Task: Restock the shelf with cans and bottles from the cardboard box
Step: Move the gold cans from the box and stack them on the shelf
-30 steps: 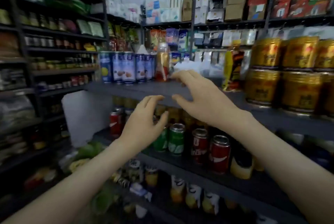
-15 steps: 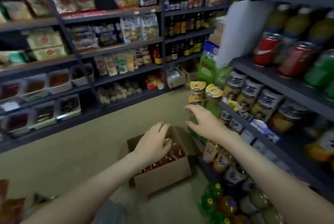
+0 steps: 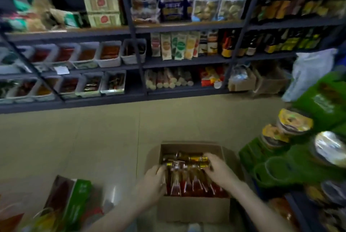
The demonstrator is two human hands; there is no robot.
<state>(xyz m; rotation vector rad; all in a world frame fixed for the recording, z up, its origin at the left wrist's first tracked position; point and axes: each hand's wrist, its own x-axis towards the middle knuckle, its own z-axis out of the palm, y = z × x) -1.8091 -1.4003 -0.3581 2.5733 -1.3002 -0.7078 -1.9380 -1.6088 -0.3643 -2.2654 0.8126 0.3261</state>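
Your left hand (image 3: 152, 179) and right hand (image 3: 220, 170) are in the cardboard box (image 3: 192, 211), over the seemingly gold-capped bottles (image 3: 189, 183) — blur hides whether either one grips.

- The cardboard box (image 3: 192, 211) is open on top; bottles (image 3: 187, 185) lie packed side by side across it, with hardly a gap between them.
- The left grip (image 3: 155, 177) and the right grip (image 3: 219, 170) fill the opening's two sides, fingers curled over the bottle necks.
- Bare floor (image 3: 93, 138) lies open to the left of the box and beyond it.
- Green packs (image 3: 249, 153) and lidded cups (image 3: 294, 122) crowd the box's right side.
- A green carton (image 3: 78, 198) stands at the lower left, apart from the box.
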